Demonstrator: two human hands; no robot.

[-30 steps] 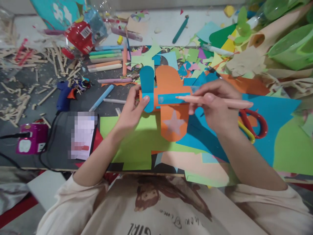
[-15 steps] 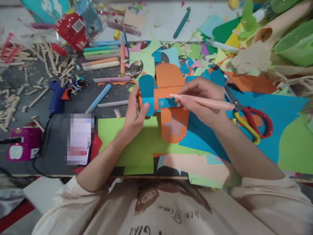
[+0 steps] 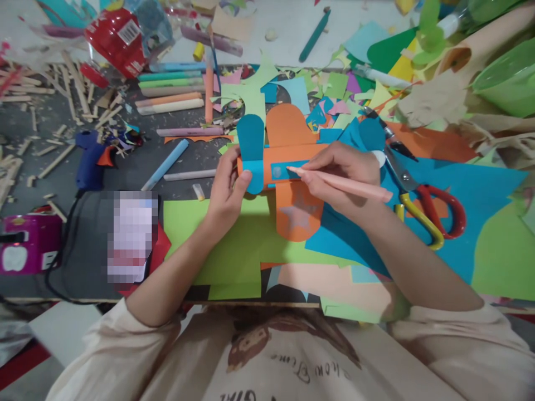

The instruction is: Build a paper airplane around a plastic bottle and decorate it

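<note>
An orange paper plane (image 3: 292, 125) with blue tail pieces lies across the middle, a pale star on its lower wing. My left hand (image 3: 228, 189) grips its tail end, thumb on the blue paper and fingers behind. Between the thumb and fingers of my right hand (image 3: 340, 175) is a pale pink marker (image 3: 355, 186). Its tip meets the blue strip (image 3: 282, 170) along the body, near a small pale round mark. Part of the plane's right end is hidden under my right hand.
Scissors (image 3: 422, 200) with red and yellow handles lie on blue paper (image 3: 493, 211) at right. At left are a blue glue gun (image 3: 92, 167), a phone (image 3: 131, 239) and a purple box (image 3: 31, 245). Markers (image 3: 171, 94), wooden sticks (image 3: 77, 92) and paper scraps (image 3: 334, 89) cover the back.
My right hand has moved the marker tip down from the orange body onto the blue strip. My left hand keeps its hold on the plane. The view has shifted slightly.
</note>
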